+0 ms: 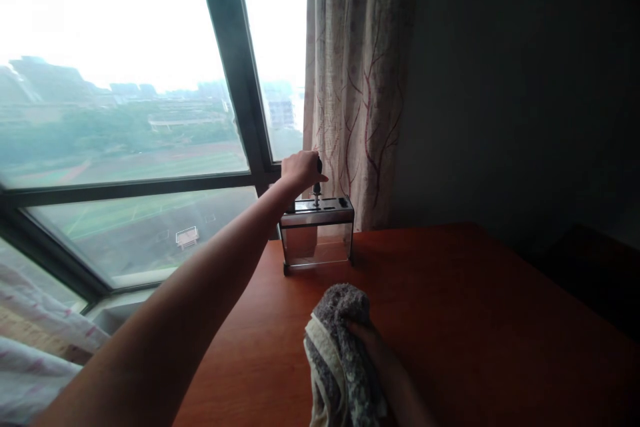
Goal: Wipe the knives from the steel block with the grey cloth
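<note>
A knife block (323,218) with a dark slotted top and clear sides stands at the far end of the table by the window. My left hand (300,170) is stretched out to it, fingers closed round the black handle of a knife (317,188). That knife is upright in the block, and a broad blade shape shows dimly through the clear side. Nearer to me, my right hand (367,337) grips a grey and cream towel (343,303), bunched in thick folds above the table. The towel hides part of my right fingers.
The reddish-brown wooden table (440,300) runs from me to the window corner. A patterned curtain (360,80) hangs just behind the block. The dark window frame (150,188) slopes along the left, with another curtain (35,340) low down. A dark wall (490,80) rises at right.
</note>
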Motion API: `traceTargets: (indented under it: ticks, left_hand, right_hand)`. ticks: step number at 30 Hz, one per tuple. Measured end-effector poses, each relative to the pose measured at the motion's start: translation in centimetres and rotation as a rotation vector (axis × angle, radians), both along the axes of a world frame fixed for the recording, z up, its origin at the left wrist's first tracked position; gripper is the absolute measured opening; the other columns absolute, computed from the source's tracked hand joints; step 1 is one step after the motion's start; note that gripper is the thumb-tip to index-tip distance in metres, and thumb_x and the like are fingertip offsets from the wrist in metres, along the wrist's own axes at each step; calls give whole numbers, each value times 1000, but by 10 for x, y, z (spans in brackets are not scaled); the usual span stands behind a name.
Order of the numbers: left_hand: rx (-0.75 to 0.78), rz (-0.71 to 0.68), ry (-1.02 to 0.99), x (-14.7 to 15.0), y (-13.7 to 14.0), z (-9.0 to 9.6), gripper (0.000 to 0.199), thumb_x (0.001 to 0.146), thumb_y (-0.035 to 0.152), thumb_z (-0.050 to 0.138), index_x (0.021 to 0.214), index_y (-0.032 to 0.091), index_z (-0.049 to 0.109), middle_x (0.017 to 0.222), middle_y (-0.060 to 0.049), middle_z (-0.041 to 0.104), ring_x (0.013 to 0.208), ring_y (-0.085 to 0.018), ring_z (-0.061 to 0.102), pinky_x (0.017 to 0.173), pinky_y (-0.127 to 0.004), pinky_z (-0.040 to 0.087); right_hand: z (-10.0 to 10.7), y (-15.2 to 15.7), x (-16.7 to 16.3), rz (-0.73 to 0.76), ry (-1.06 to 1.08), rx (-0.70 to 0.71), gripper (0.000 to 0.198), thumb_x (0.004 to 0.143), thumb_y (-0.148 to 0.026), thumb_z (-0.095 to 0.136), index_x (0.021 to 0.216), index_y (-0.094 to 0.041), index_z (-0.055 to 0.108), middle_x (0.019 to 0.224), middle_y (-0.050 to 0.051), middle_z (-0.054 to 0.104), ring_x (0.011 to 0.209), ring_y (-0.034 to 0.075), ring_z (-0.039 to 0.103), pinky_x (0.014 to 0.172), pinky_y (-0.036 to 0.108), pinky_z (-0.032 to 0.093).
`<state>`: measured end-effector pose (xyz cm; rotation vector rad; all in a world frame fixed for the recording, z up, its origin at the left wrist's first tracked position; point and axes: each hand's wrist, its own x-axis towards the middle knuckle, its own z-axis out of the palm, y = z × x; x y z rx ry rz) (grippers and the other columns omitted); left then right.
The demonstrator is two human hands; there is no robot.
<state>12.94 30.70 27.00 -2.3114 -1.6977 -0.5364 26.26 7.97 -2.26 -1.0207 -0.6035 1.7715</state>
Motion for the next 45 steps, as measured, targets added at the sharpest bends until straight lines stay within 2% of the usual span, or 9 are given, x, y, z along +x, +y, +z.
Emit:
traceTargets:
  ticks: [17,22,28,30,33,36,39,42,45]
  left_hand:
    - [-47,76,122,2,-8,-19,61,63,69,66,101,22,71,101,-18,71,94,-37,65,73,-40,47]
    - [-25,64,125,1,-15,-20,64,67,66,65,112,21,64,102,-19,70,95,-37,64,75,-42,45]
    - [251,-32,-35,-6,-50,-28,56,79,55,59,125,24,51,118,-15,64,111,-34,55,91,-43,38]
    - [297,-89,-190,-10,-71,-45,49,83,50,58,125,25,51,120,-12,63,110,-31,55,92,-43,39]
    - [224,-152,-475,-17,-109,-91,41,86,43,56,122,24,52,117,-10,64,105,-28,59,86,-40,46]
    - [47,-235,-705,-23,-149,-152,46,85,39,59,127,25,48,122,-10,62,110,-26,59,92,-40,46]
    - [-238,-246,-917,-29,-182,-202,69,79,42,65,139,24,36,138,-12,51,125,-28,50,102,-43,40]
    - [-493,-176,-1134,-36,-204,-227,86,71,43,72,143,20,30,143,-14,45,132,-30,42,109,-44,33]
    - [-733,-153,-1355,-45,-217,-233,82,68,43,75,138,18,39,133,-14,57,120,-32,54,101,-43,42]
  right_hand:
    - [5,-2,0,-3,13,-34,55,66,-45,74,111,-14,65,96,7,74,101,31,65,98,44,42]
    - [5,-1,-1,-4,24,-18,54,65,-46,75,109,-15,66,96,6,74,100,30,65,99,43,41]
    - [2,0,-2,-22,54,-57,54,64,-46,75,106,-15,67,96,7,74,98,30,65,95,42,45]
    - [1,-1,-3,-24,97,-89,53,65,-46,75,107,-15,67,94,7,75,96,30,66,93,42,46]
    - [2,-4,-3,-6,180,-145,49,68,-50,72,102,-14,68,89,8,75,92,30,68,90,43,47]
    - [8,-6,-4,28,305,-145,41,68,-48,71,90,-14,72,83,8,76,92,31,67,90,43,47]
    - [17,-7,-2,43,427,-86,37,65,-45,73,86,-15,74,84,8,76,99,32,65,92,41,46]
    - [23,-9,2,61,477,-44,40,67,-49,67,89,-16,75,89,9,76,103,33,63,92,43,45]
    - [23,-11,6,100,427,-27,50,71,-59,54,89,-17,74,90,12,75,105,36,62,92,48,44]
